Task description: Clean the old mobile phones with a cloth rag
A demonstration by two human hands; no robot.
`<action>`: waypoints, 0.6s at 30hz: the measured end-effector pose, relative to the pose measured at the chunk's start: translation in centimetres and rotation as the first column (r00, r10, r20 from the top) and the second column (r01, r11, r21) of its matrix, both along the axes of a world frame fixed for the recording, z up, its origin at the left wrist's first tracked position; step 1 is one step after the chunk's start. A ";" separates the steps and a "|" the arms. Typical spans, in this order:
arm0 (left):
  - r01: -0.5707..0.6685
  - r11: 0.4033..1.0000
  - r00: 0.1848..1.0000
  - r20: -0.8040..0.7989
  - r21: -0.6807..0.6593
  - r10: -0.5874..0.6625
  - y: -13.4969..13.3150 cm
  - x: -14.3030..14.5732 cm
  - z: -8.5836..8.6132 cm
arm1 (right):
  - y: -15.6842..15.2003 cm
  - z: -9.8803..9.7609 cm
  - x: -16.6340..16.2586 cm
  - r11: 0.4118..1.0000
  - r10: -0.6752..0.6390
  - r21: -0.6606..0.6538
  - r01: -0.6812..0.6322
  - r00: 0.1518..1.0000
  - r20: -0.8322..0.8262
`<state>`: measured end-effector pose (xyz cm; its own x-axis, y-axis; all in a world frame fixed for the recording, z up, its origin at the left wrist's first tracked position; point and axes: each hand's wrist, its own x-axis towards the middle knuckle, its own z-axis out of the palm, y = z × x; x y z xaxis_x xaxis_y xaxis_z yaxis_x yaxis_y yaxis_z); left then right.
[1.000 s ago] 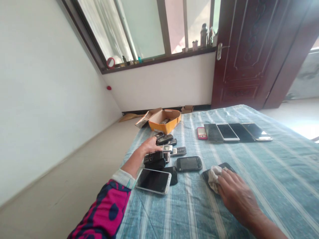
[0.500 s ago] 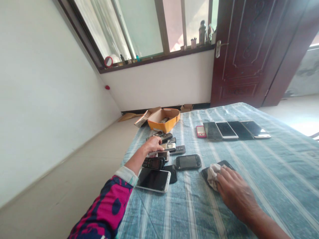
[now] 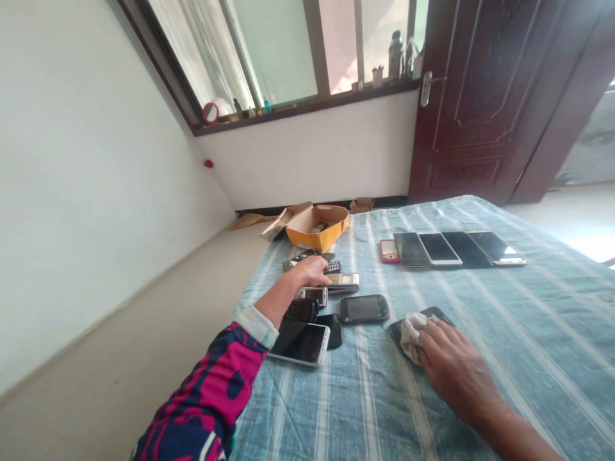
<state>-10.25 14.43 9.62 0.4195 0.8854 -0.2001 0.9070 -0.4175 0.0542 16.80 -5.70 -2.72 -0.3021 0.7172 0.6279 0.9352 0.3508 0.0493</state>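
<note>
My left hand (image 3: 311, 271) reaches into a cluster of old phones, its fingers closed on the end of a pale keypad phone (image 3: 346, 280), which lies over a darker handset. My right hand (image 3: 454, 358) presses a crumpled white cloth (image 3: 411, 338) onto a dark smartphone (image 3: 436, 313) lying on the bed cover. Close by the left hand are a small white-edged phone (image 3: 317, 296), a black keypad phone (image 3: 302, 310), a large white-framed smartphone (image 3: 302, 342) and a dark rounded phone (image 3: 364, 308). My left wrist and fingers partly hide other handsets.
An open orange cardboard box (image 3: 319, 238) with a phone inside stands at the bed's far left edge. Farther right, a pink phone (image 3: 389, 251) and several smartphones (image 3: 439, 248) lie in a row on the striped cover (image 3: 519, 333). A dark red door (image 3: 480, 115) stands behind.
My left hand has moved a little right and shifted the pale keypad phone right, over the darker handset. My right hand stays with the cloth on the smartphone. The view has tilted slightly.
</note>
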 end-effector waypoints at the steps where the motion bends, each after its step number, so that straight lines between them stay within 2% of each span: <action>1: -0.003 1.000 1.000 0.001 0.002 0.003 -0.1 -0.4 0.3 | 0.0 0.0 0.0 1.000 0.002 0.001 -0.002 1.000 -0.002; 9: -0.049 0.998 0.996 0.075 0.036 0.046 -3.2 -3.9 1.2 | 0.0 -0.1 0.0 1.000 -0.008 -0.002 0.008 1.000 0.008; 14: -0.078 0.986 0.982 0.181 0.145 0.051 -7.5 -3.4 0.6 | 0.1 -0.2 0.0 1.000 -0.013 -0.006 0.013 1.000 0.007; 18: 0.105 0.984 0.916 0.372 0.142 -0.152 -12.0 -0.8 -1.6 | 0.4 -0.3 0.2 0.999 -0.013 -0.033 0.013 1.000 -0.015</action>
